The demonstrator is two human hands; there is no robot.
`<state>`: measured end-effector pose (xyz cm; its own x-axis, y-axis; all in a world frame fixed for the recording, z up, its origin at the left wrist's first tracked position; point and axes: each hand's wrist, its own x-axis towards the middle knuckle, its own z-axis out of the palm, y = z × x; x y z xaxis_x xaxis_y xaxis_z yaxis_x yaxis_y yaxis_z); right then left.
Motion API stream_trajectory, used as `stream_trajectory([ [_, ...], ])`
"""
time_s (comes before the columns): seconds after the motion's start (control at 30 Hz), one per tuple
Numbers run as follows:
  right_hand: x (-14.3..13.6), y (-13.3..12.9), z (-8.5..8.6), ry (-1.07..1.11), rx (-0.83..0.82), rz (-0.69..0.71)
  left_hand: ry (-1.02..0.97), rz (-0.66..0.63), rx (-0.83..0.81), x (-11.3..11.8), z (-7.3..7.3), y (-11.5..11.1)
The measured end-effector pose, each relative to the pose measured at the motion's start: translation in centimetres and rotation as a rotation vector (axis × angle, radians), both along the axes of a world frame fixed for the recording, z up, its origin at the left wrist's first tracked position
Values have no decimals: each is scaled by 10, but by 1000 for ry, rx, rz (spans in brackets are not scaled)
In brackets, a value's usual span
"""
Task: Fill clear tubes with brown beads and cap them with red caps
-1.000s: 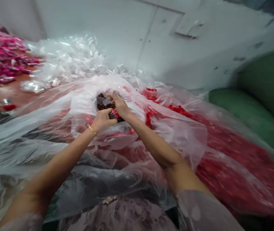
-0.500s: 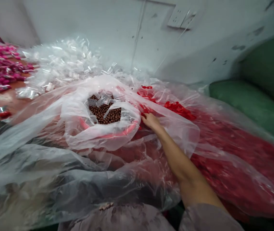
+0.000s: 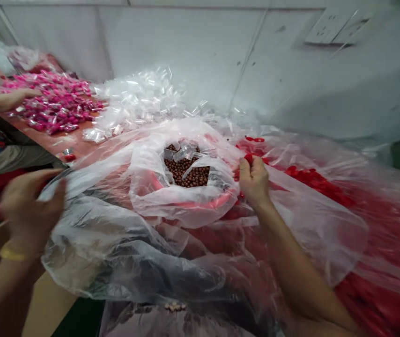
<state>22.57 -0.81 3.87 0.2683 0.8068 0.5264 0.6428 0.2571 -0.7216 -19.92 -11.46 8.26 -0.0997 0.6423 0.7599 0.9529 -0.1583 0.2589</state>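
A pink-rimmed basin (image 3: 217, 202) lined with thin clear plastic film (image 3: 186, 216) stands in front of me. Inside it are round brown beads or balls (image 3: 193, 174), with clear plastic containers (image 3: 187, 151) lying on top. Just right of the basin, my right hand (image 3: 254, 180) pinches a small red plastic piece (image 3: 248, 158) at its fingertips. Loose red pieces (image 3: 301, 175) are spread beyond and beside that hand. My left hand (image 3: 33, 206), blurred, is raised at the left by the film's edge, its fingers and thumb apart with nothing visible between them.
Clear containers (image 3: 140, 100) are heaped against the wall. Further left lies a pile of pink-filled pieces (image 3: 59, 100), with another person's hand (image 3: 19, 97) over it. One red-and-clear piece (image 3: 69, 156) rests near the table edge. A cardboard box (image 3: 50, 299) stands below my left arm.
The view has turned left, bringing my left hand and the other person into sight. My right hand has come up from the red pieces with one showing at its fingertips.
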Motion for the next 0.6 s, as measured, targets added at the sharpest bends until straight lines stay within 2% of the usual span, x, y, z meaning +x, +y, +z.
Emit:
stream_trajectory([
  [0.03, -18, 3, 0, 99, 21, 78, 57, -93, 118, 19, 0, 18],
  [0.1, -49, 10, -5, 295, 24, 219, 232, -380, -51, 66, 1, 65],
  [0.13, -61, 13, -10, 381, 14, 264, 342, -453, -176, 91, 0, 89],
  [0.2, -77, 18, -20, 495, -20, 304, 486, -431, -391, 133, -4, 133],
  [0.27, -82, 20, -28, 538, -41, 308, 575, -357, -542, 158, -9, 164],
  [0.37, -79, 19, -32, 547, -49, 316, 698, -354, -572, 166, -17, 182],
  [0.5, -77, 19, -30, 531, -68, 333, 845, -515, -541, 163, -19, 178],
  [0.6, -79, 21, -30, 526, -65, 338, 797, -627, -608, 170, -21, 176],
])
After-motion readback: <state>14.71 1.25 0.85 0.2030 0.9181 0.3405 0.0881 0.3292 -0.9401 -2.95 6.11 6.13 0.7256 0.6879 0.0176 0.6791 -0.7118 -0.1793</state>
